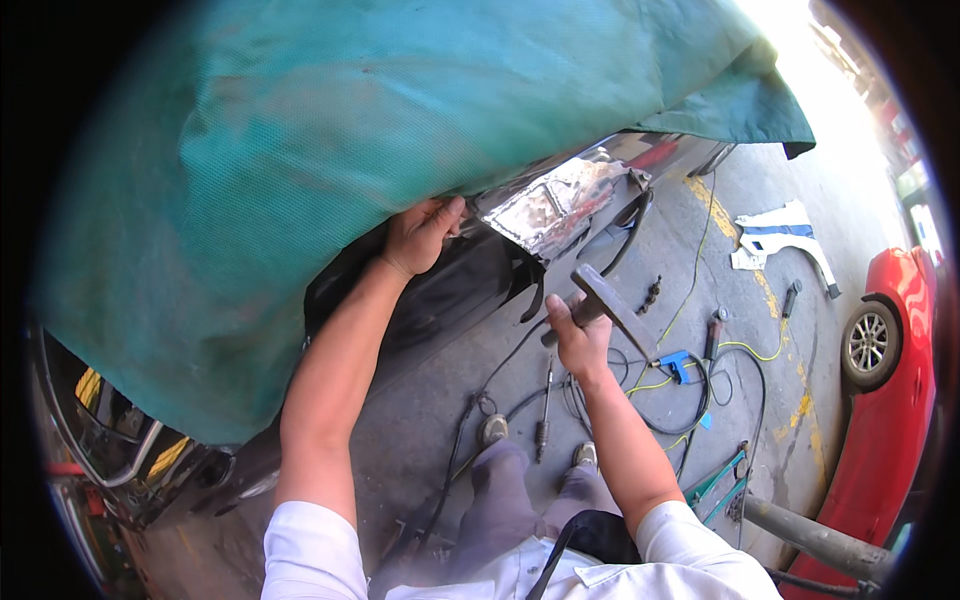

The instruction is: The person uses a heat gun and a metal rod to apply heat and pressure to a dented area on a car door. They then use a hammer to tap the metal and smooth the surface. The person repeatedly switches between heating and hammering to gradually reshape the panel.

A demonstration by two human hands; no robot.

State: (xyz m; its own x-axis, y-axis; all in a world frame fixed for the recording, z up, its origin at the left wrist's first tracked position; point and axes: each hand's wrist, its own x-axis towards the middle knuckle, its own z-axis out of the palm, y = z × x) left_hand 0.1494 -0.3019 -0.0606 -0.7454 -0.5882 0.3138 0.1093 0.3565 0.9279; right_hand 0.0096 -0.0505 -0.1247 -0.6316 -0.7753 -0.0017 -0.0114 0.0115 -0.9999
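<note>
- Head view: silvery, scuffed bare-metal panel point(548, 208) sits on the side of a dark, glossy car body point(425, 290), upper centre, just below the cover's edge.
- Grey metal hammer with a long, narrow head point(622, 312) is beside the panel, to its lower right, clear of it.
- Right hand point(585, 345): closed round the hammer handle, thumb along the near side. Grip looks firm. I'd keep the wrist loose, land the face flat, and use light, overlapping taps; an edge hit would likely nick the metal.
- Left hand point(428, 235): fingers curled in at the panel's left end, under the cover's lip. Tips hidden; can't tell if it holds anything. I'd keep those fingers out of the strike line.
- Green textured cover point(330, 150) drapes over the car body, down to the work edge. Worth tucking back if it sags over the panel.
- Grey concrete floor point(640, 470) by the feet: blue pistol-shaped tool point(676, 366) and black looped hose point(640, 425). Trip risk, I'd say; set the stance clear first.
</note>
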